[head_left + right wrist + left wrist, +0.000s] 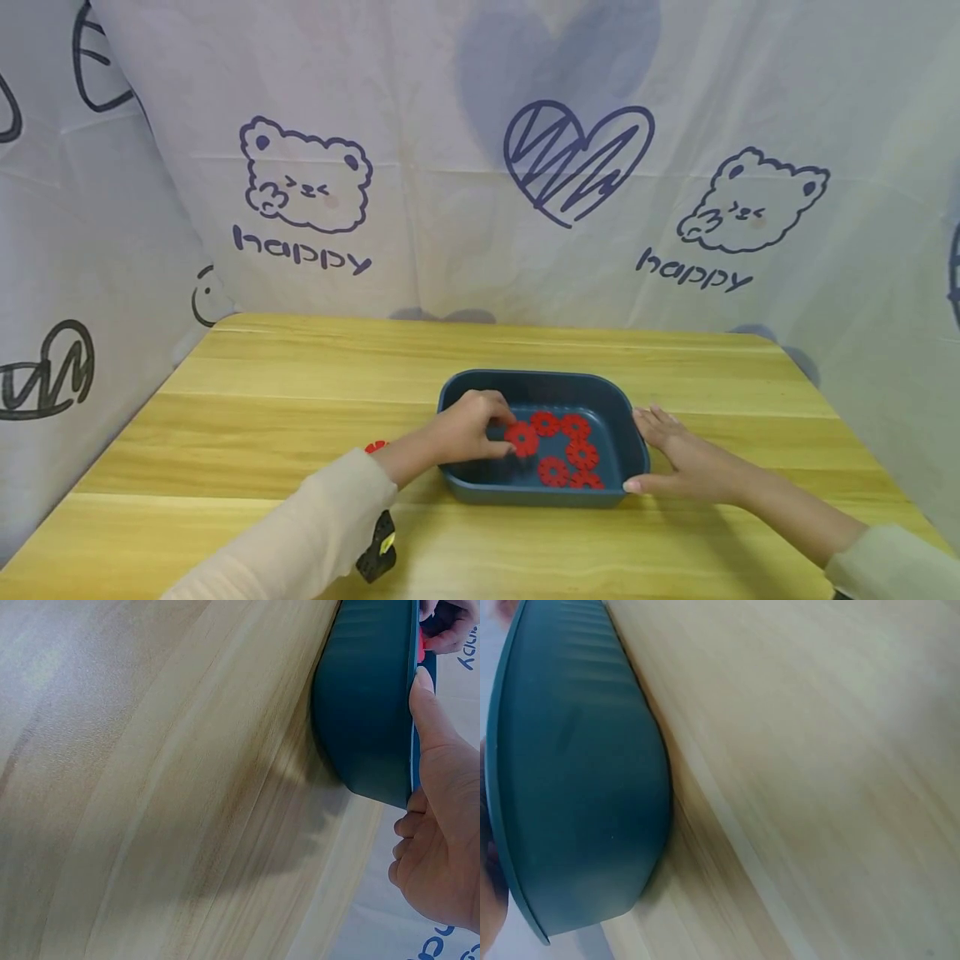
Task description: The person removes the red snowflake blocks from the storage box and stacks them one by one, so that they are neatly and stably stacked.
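Note:
A dark teal basin (540,497) stands on the wooden table. Inside it lie several red notched plastic discs (553,472), mostly toward its right half. My left hand (474,427) reaches in over the left side and pinches one red disc (522,438) between thumb and fingertips. At the basin's right end rests my right hand (678,458), its thumb on the rim near the front corner and its fingers extended along the end. In the right wrist view that thumb (429,712) lies along the rim. The left wrist view shows mainly the basin's outer wall (585,795).
Another red piece (377,447) lies on the table, partly hidden by my left forearm. A black device with a yellow mark (377,546) shows beside the left sleeve. Behind the table (315,358) hangs a white cloth (442,250) with bear and heart drawings.

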Action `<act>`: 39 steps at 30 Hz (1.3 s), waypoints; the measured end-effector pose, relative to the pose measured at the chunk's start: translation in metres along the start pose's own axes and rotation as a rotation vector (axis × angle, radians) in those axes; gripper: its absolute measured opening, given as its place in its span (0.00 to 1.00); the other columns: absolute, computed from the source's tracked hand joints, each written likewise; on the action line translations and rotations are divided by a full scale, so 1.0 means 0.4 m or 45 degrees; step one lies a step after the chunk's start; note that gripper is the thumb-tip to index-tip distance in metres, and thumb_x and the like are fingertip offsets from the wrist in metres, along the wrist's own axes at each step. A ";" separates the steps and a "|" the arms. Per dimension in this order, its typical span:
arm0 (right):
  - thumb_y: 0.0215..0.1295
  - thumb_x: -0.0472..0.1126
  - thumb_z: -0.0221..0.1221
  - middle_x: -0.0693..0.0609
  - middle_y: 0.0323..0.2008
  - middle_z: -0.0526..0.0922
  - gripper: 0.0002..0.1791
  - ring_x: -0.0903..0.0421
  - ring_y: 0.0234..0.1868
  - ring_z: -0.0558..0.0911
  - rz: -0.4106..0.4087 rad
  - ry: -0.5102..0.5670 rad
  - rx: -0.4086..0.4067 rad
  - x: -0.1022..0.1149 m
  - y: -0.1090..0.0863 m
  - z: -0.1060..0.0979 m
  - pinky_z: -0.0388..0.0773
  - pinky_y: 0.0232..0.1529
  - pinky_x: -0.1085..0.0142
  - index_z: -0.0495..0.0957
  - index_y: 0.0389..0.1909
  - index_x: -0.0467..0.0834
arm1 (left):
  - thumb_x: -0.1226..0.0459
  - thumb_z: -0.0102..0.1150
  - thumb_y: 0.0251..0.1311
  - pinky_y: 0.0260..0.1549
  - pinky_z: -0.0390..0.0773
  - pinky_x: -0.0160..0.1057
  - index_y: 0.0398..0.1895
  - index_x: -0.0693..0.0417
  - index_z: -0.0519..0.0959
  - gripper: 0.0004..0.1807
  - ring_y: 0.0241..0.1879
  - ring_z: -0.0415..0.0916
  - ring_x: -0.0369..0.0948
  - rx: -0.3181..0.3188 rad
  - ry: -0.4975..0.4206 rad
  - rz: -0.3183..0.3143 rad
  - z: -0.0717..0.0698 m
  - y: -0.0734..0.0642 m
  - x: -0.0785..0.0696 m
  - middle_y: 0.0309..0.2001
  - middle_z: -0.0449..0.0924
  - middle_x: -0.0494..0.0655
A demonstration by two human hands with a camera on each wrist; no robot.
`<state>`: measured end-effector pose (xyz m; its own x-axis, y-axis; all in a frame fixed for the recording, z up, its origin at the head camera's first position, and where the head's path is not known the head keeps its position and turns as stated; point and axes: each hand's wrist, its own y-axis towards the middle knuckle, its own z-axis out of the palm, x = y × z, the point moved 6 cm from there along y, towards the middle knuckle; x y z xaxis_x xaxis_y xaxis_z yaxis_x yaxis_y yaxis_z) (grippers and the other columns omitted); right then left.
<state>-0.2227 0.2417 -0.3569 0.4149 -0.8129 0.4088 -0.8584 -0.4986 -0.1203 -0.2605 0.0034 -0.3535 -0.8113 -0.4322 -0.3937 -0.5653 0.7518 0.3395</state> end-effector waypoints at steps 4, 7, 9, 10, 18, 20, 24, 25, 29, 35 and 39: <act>0.54 0.60 0.61 0.28 0.68 0.49 0.54 0.27 0.68 0.45 0.006 0.009 0.003 -0.002 -0.001 0.001 0.51 0.60 0.32 0.49 0.67 0.26 | 0.64 0.68 0.48 0.32 0.78 0.29 0.36 0.63 0.83 0.13 0.32 0.77 0.41 -0.083 0.001 0.028 -0.014 -0.010 -0.001 0.35 0.80 0.51; 0.54 0.60 0.61 0.28 0.68 0.49 0.54 0.27 0.68 0.45 0.006 0.010 0.002 -0.003 -0.002 0.000 0.51 0.60 0.32 0.49 0.67 0.26 | 0.63 0.68 0.48 0.34 0.79 0.31 0.36 0.62 0.83 0.13 0.33 0.77 0.41 -0.125 -0.001 0.030 -0.020 -0.019 0.002 0.35 0.80 0.50; 0.54 0.60 0.61 0.28 0.68 0.49 0.54 0.27 0.68 0.45 0.006 0.007 0.001 -0.003 -0.002 0.000 0.51 0.60 0.32 0.49 0.67 0.26 | 0.63 0.68 0.48 0.35 0.79 0.31 0.36 0.62 0.82 0.14 0.34 0.78 0.40 -0.150 0.003 0.032 -0.023 -0.025 0.004 0.36 0.79 0.50; 0.54 0.60 0.61 0.28 0.68 0.49 0.54 0.27 0.68 0.45 0.007 0.006 0.001 -0.004 -0.002 0.000 0.51 0.60 0.32 0.49 0.67 0.26 | 0.63 0.68 0.48 0.35 0.79 0.31 0.36 0.62 0.82 0.14 0.34 0.78 0.40 -0.158 0.004 0.033 -0.025 -0.029 0.005 0.36 0.79 0.50; 0.55 0.60 0.61 0.28 0.68 0.49 0.54 0.27 0.68 0.44 -0.001 0.008 0.013 -0.006 0.000 0.000 0.51 0.60 0.32 0.49 0.67 0.26 | 0.64 0.67 0.50 0.34 0.80 0.35 0.38 0.63 0.82 0.14 0.35 0.77 0.42 -0.204 0.009 0.038 -0.042 -0.057 0.011 0.38 0.78 0.51; 0.55 0.60 0.61 0.28 0.68 0.49 0.54 0.27 0.68 0.44 0.001 0.004 0.013 -0.006 0.000 -0.001 0.51 0.60 0.32 0.49 0.67 0.26 | 0.64 0.67 0.49 0.33 0.80 0.35 0.38 0.64 0.82 0.14 0.35 0.77 0.42 -0.220 0.002 0.040 -0.048 -0.064 0.014 0.38 0.78 0.52; 0.54 0.60 0.61 0.28 0.68 0.50 0.54 0.27 0.67 0.45 0.003 -0.012 0.004 -0.003 0.000 -0.001 0.52 0.60 0.33 0.50 0.67 0.26 | 0.65 0.67 0.48 0.32 0.80 0.36 0.37 0.65 0.82 0.14 0.34 0.77 0.42 -0.244 0.005 0.034 -0.061 -0.079 0.024 0.37 0.79 0.52; 0.54 0.60 0.61 0.28 0.68 0.50 0.54 0.27 0.67 0.46 0.006 -0.014 0.004 -0.002 0.000 -0.001 0.52 0.60 0.32 0.50 0.67 0.26 | 0.65 0.68 0.48 0.32 0.80 0.37 0.37 0.65 0.82 0.14 0.35 0.77 0.42 -0.248 0.006 0.029 -0.064 -0.083 0.027 0.37 0.79 0.53; 0.54 0.60 0.60 0.28 0.68 0.50 0.54 0.27 0.67 0.46 0.008 -0.017 0.002 0.001 -0.001 -0.002 0.52 0.60 0.33 0.50 0.67 0.26 | 0.65 0.69 0.47 0.32 0.80 0.38 0.36 0.65 0.82 0.14 0.35 0.77 0.43 -0.273 0.005 0.006 -0.077 -0.101 0.037 0.37 0.79 0.53; 0.54 0.61 0.60 0.28 0.68 0.51 0.54 0.27 0.68 0.46 0.005 -0.034 -0.002 0.000 0.002 0.000 0.52 0.60 0.33 0.50 0.67 0.26 | 0.66 0.70 0.45 0.34 0.81 0.36 0.36 0.65 0.82 0.14 0.34 0.77 0.40 -0.318 -0.007 -0.052 -0.096 -0.138 0.052 0.35 0.80 0.51; 0.55 0.61 0.60 0.28 0.68 0.50 0.54 0.27 0.68 0.45 0.004 -0.023 0.003 0.000 0.001 0.000 0.52 0.60 0.33 0.50 0.67 0.26 | 0.67 0.70 0.44 0.34 0.81 0.36 0.35 0.64 0.82 0.14 0.33 0.77 0.41 -0.363 -0.017 -0.071 -0.105 -0.164 0.060 0.34 0.79 0.50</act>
<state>-0.2230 0.2414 -0.3569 0.4175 -0.8199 0.3917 -0.8592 -0.4965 -0.1235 -0.2493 -0.0772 -0.3492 -0.7769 -0.4606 -0.4293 -0.6295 0.5561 0.5427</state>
